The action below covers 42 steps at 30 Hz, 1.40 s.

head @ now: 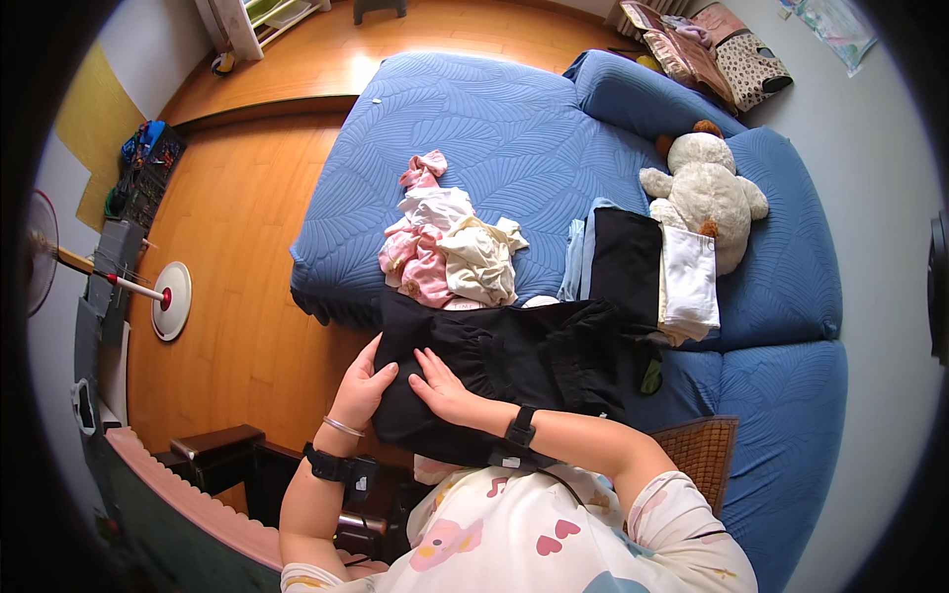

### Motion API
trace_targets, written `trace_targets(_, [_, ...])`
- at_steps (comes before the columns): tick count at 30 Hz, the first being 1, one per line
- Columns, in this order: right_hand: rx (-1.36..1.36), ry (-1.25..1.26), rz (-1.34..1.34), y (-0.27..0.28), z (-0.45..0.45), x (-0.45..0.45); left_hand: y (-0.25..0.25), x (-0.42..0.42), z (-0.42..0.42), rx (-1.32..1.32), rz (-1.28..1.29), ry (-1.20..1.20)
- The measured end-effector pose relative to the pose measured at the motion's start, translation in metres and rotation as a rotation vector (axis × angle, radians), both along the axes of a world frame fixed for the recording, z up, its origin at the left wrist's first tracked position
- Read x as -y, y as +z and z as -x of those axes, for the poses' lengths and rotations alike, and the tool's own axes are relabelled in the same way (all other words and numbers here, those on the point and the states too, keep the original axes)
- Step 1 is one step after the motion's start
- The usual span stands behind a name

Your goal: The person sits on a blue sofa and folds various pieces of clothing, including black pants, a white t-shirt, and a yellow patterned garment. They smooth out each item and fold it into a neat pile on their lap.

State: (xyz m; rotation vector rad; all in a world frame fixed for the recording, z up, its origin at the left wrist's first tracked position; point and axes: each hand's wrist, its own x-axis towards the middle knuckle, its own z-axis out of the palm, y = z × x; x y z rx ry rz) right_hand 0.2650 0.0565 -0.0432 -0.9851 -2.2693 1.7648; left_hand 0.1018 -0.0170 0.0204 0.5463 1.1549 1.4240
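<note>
A black garment [511, 356] with a gathered section and seams lies spread across my lap and the sofa's front edge. At its left edge, my left hand [363, 385] grips the cloth, thumb on top and fingers mostly hidden behind. My right hand [447, 389] rests palm down on the same cloth, just right of the left hand, fingers slightly apart. Beyond the garment sits a loose heap with pink clothes [422, 256] and a cream garment [482, 259]. To the right are folded stacks: a black folded garment [626, 256] and a white folded garment [688, 278].
The blue sofa [511, 111] carries a white plush toy [708, 185] on its right side. A woven mat [700, 452] lies by my right elbow. A standing fan's base [172, 300] is on the wooden floor [230, 237] at left, near a dark wooden piece of furniture [219, 445].
</note>
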Motion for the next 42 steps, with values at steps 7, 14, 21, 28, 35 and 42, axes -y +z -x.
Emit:
trace_targets(7, [-0.485, -0.148, 0.664, 0.021, -0.011, -0.009, 0.035, -0.020, -0.032, 0.067, 0.005, -0.048])
trace_targets(14, [-0.385, -0.353, 1.161, 0.072, -0.096, -0.037, 0.030, -0.052, -0.111, -0.280, 0.042, -0.350])
trace_targets(21, [-0.134, -0.510, 0.919, 0.026, -0.150, -0.047, -0.016, -0.057, -0.151, -0.842, 0.085, -0.569])
trace_targets(28, [-0.016, -0.446, 0.433, 0.023, -0.151, -0.037, -0.025, -0.062, -0.145, -1.534, -0.158, -0.707])
trace_targets(35, [0.096, -0.149, -0.061, 0.081, -0.177, -0.041, -0.039, -0.054, -0.140, -1.668, -0.105, -0.764])
trace_targets(42, [0.257, -0.574, -0.859, 0.040, -0.203, -0.108, -0.037, -0.048, -0.143, -1.575, 0.169, -0.208])
